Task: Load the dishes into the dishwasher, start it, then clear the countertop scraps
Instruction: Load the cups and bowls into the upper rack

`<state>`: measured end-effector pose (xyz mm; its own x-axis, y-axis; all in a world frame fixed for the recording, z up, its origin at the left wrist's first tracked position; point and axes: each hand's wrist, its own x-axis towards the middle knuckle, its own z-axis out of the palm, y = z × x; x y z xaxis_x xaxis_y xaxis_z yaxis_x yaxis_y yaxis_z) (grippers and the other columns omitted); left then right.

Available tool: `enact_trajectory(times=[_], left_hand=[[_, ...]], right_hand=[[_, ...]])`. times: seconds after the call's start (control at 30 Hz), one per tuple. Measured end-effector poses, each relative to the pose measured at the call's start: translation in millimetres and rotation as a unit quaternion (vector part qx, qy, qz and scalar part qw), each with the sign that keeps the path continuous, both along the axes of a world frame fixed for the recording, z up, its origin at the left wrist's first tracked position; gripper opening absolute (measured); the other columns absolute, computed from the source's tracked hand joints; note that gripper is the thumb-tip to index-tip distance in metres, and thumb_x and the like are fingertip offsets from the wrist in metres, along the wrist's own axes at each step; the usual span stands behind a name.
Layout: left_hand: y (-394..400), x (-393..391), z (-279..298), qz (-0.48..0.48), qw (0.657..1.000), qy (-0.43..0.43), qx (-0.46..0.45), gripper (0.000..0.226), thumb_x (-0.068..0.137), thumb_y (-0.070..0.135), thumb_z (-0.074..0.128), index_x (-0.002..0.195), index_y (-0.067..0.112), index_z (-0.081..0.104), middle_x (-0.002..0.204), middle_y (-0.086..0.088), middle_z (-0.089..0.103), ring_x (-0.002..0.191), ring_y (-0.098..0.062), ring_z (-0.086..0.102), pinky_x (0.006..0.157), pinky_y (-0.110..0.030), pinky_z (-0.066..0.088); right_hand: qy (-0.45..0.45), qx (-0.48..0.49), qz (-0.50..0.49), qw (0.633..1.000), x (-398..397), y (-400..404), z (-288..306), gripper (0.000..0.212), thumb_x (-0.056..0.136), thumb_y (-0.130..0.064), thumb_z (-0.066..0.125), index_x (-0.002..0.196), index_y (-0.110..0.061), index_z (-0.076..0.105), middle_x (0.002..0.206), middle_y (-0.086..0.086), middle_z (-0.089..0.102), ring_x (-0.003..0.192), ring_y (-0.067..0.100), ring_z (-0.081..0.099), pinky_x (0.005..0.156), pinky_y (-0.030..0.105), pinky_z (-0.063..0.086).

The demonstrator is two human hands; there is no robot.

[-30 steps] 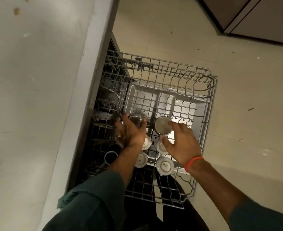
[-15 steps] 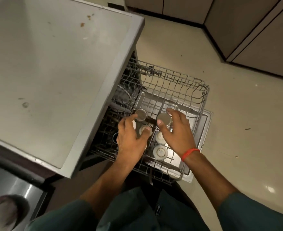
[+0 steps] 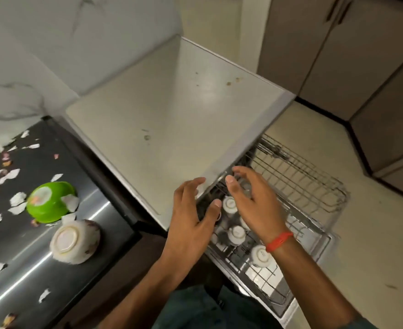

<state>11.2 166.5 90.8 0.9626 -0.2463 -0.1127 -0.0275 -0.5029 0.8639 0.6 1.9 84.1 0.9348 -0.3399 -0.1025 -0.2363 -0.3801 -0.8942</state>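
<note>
Our left hand [image 3: 191, 224] and right hand [image 3: 252, 205] hover above the pulled-out wire rack [image 3: 314, 186] of the dishwasher, both released, fingers spread and holding nothing. Under them small white cups [image 3: 237, 233] stand upside down in the near part of the rack, pale bases up; one more sits just beside our right wrist, which wears an orange band [image 3: 279, 241]. The far part of the rack is bare wire.

Our hands cover part of the cups, so we cannot count them, and motion blur smears the rack's near edge. The rack's left side is hidden under the pale desk [image 3: 172, 115] above the machine.

On the dark desk [image 3: 88, 233] at left, a green bowl [image 3: 50, 201] and a white bowl [image 3: 74, 241] lie overturned near its right edge, among torn white scraps [image 3: 10, 175].

Half a second ago our fingers touched two steel cups in the rack; now both hands have lifted clear, and the view has swung left to bring in the bowls and scraps.
</note>
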Motion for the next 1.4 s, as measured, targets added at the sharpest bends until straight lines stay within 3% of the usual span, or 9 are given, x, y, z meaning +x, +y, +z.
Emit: enact_trajectory(times=[0.27, 0.47, 0.63, 0.73, 0.87, 0.97, 1.03, 1.2, 1.4], left_hand=[[123.2, 14.8, 28.2, 0.100, 0.992, -0.034, -0.062, 0.049, 0.101, 0.043, 0.060, 0.146, 0.039, 0.042, 0.146, 0.019, 0.043, 0.135, 0.003, 0.045, 0.109, -0.027, 0.044], [225.3, 17.7, 35.5, 0.187, 0.978, -0.056, -0.068, 0.046, 0.098, 0.047, 0.058, 0.142, 0.039, 0.046, 0.142, 0.018, 0.051, 0.135, 0.001, 0.047, 0.110, -0.031, 0.044], [290.9, 17.4, 31.4, 0.280, 0.953, -0.054, -0.103, 0.042, 0.097, 0.042, 0.062, 0.137, 0.040, 0.050, 0.139, 0.013, 0.056, 0.132, -0.008, 0.053, 0.108, -0.045, 0.047], [320.5, 16.6, 26.9, 0.325, 0.938, -0.051, -0.108, 0.044, 0.097, 0.043, 0.064, 0.138, 0.043, 0.048, 0.140, 0.018, 0.054, 0.132, -0.002, 0.052, 0.108, -0.043, 0.048], [354.6, 14.4, 21.8, 0.387, 0.913, -0.061, -0.109, 0.045, 0.100, 0.035, 0.064, 0.140, 0.042, 0.047, 0.144, 0.020, 0.049, 0.130, 0.004, 0.050, 0.106, -0.036, 0.048], [388.6, 18.6, 15.0, 0.439, 0.889, -0.056, -0.114, 0.047, 0.096, 0.045, 0.063, 0.140, 0.043, 0.046, 0.141, 0.018, 0.052, 0.129, 0.001, 0.052, 0.102, -0.038, 0.051], [414.3, 25.2, 10.4, 0.464, 0.878, -0.050, -0.106, 0.050, 0.093, 0.050, 0.062, 0.139, 0.044, 0.045, 0.140, 0.013, 0.052, 0.128, -0.003, 0.053, 0.099, -0.034, 0.050], [498.1, 57.0, -7.1, 0.505, 0.860, -0.040, -0.061, 0.049, 0.100, 0.032, 0.064, 0.144, 0.036, 0.043, 0.148, 0.003, 0.044, 0.131, -0.014, 0.049, 0.110, -0.042, 0.046], [601.7, 117.8, -19.8, 0.537, 0.838, 0.015, 0.094, 0.064, 0.091, 0.036, 0.069, 0.148, 0.022, 0.042, 0.146, -0.014, 0.042, 0.134, -0.032, 0.044, 0.115, -0.046, 0.037]], right_hand=[[-0.042, 0.015, 0.112, 0.993, 50.9, 131.3, 31.3, 0.040, 0.094, -0.058, 0.052, 0.127, -0.037, 0.059, 0.124, -0.019, 0.059, 0.118, -0.005, 0.053, 0.094, 0.019, 0.044], [-0.063, 0.004, 0.202, 0.977, 81.3, 229.2, 39.6, 0.040, 0.095, -0.060, 0.052, 0.126, -0.035, 0.060, 0.123, -0.020, 0.061, 0.119, -0.004, 0.054, 0.097, 0.020, 0.045], [-0.063, -0.006, 0.271, 0.960, 101.0, 295.0, 42.1, 0.038, 0.095, -0.055, 0.056, 0.126, -0.035, 0.061, 0.121, -0.015, 0.062, 0.116, -0.001, 0.057, 0.097, 0.023, 0.047], [-0.063, -0.007, 0.330, 0.942, 110.0, 328.6, 43.1, 0.033, 0.095, -0.048, 0.060, 0.125, -0.033, 0.062, 0.120, -0.014, 0.062, 0.113, 0.000, 0.058, 0.095, 0.025, 0.049], [-0.065, -0.016, 0.391, 0.918, 118.4, 366.1, 45.5, 0.037, 0.094, -0.053, 0.060, 0.124, -0.032, 0.063, 0.121, -0.015, 0.061, 0.116, 0.001, 0.056, 0.100, 0.032, 0.049], [-0.063, -0.026, 0.427, 0.902, 125.6, 389.6, 46.7, 0.047, 0.087, -0.064, 0.052, 0.124, -0.037, 0.061, 0.121, -0.019, 0.059, 0.119, 0.001, 0.054, 0.103, 0.035, 0.048], [-0.059, -0.027, 0.445, 0.893, 130.1, 400.8, 47.1, 0.047, 0.087, -0.065, 0.053, 0.126, -0.040, 0.060, 0.120, -0.021, 0.059, 0.119, 0.004, 0.056, 0.102, 0.037, 0.048], [-0.063, -0.039, 0.467, 0.881, 140.8, 422.0, 47.4, 0.043, 0.090, -0.056, 0.056, 0.129, -0.037, 0.059, 0.122, -0.020, 0.059, 0.120, 0.003, 0.053, 0.102, 0.029, 0.046], [-0.035, -0.055, 0.475, 0.878, 146.7, 434.0, 38.1, 0.043, 0.091, -0.058, 0.054, 0.131, -0.042, 0.055, 0.126, -0.023, 0.056, 0.125, 0.001, 0.049, 0.103, 0.030, 0.045]])
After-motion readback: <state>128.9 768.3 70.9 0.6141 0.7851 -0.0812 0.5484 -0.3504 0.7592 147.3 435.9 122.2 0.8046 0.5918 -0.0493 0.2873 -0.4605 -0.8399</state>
